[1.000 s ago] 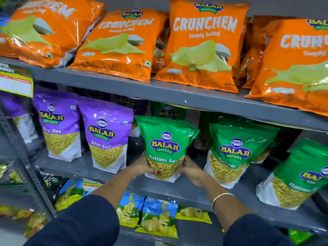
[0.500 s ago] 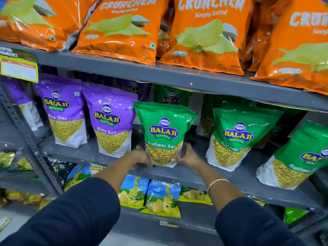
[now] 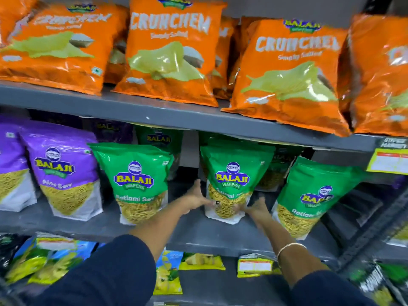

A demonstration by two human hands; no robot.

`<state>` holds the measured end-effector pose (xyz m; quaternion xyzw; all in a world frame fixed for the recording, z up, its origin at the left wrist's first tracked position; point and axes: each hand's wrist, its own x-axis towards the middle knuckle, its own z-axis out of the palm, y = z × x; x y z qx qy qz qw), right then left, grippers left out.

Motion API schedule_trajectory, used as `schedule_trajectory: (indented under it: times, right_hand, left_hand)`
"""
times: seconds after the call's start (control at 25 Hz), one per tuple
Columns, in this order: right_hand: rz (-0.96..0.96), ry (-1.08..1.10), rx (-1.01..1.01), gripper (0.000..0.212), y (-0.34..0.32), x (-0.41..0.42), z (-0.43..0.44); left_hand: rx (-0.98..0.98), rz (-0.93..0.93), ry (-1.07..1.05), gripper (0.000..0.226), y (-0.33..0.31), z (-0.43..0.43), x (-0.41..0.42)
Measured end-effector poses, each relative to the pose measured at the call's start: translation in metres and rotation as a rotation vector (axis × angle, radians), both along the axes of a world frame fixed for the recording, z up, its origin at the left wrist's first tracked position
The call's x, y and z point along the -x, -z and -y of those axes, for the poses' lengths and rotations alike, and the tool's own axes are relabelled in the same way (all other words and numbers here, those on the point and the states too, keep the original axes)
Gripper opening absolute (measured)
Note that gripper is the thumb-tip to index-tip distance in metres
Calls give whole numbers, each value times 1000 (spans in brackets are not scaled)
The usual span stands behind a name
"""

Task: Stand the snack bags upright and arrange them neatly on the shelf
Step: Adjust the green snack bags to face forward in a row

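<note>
This is a shop aisle, shown by the grey metal shelf [image 3: 176, 117] whose front edge carries a yellow price label [image 3: 389, 161] at its right end, with orange Crunchem crisp bags [image 3: 170, 54] in rows above it and purple Aloo Sev pouches [image 3: 64, 171] and green Ratlami Sev pouches [image 3: 136, 180] faced out below it.

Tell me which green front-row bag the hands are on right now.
The middle green bag: left hand and right hand flank its base. The left green bag stands alone; the right green bag leans untouched.
</note>
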<state>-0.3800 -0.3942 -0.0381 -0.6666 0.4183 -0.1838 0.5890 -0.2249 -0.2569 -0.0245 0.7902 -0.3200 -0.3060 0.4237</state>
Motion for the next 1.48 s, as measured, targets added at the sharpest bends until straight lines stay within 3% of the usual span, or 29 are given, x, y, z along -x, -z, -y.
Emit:
schedule_trajectory:
  times: [0.12,0.2,0.32,0.4,0.52,0.6,0.64,0.72,0.76,0.84,1.0,1.08,1.16,1.28,1.36,1.48]
  right_hand:
    - [105,-142,-35,80,8,-11,22]
    - [99,-236,-21,75,10,-12,23]
    - [88,-360,18,70,14,-4,12]
    - [48,-440,16,77,9,3,-1]
    - [214,-317,63,90,-33,6,-21]
    - [295,-26,396,83,-85,3,-34]
    - [186,50,694,72,-112,1,-40]
    - [-226,-113,1173,56,-151,-10,-55]
    - [-362,-264,1239,53,-162,-18,-61]
    - [-426,-401,1153,47,-171,-29,-72]
    - [-245,-107,1199,43,-157,-24,-69]
    - [-91,157,1196,65,-132,-12,-65]
    - [74,262,1051,92,-95,1,-63]
    - [87,-3,569,112,-34,12,-52]
    - [17,-178,240,103,-13,19,-43]
    - [-56,-211,147,81,-2,22,-33]
  left_hand:
    - [154,-142,-86,84,8,23,8]
    - [184,-125,-147,83,8,23,14]
    - [-18,71,-205,99,13,7,23]
    - [-132,134,-218,115,20,-6,30]
    - [-1,24,-201,125,24,-14,43]
    - [78,-31,-204,115,22,-13,48]
    - [97,-33,-205,111,22,-12,49]
    - [116,-16,-202,107,20,-12,50]
    - [116,-10,-198,107,20,-12,50]
    - [120,-12,-185,105,22,-15,46]
    - [33,73,-141,96,21,-21,36]
    - [6,76,-109,92,20,-22,31]
    - [-4,54,-95,95,22,-22,27]
    - [-8,58,-99,94,25,-19,26]
    - [-11,61,-102,89,26,-13,30]
    - [12,67,-86,84,25,-8,37]
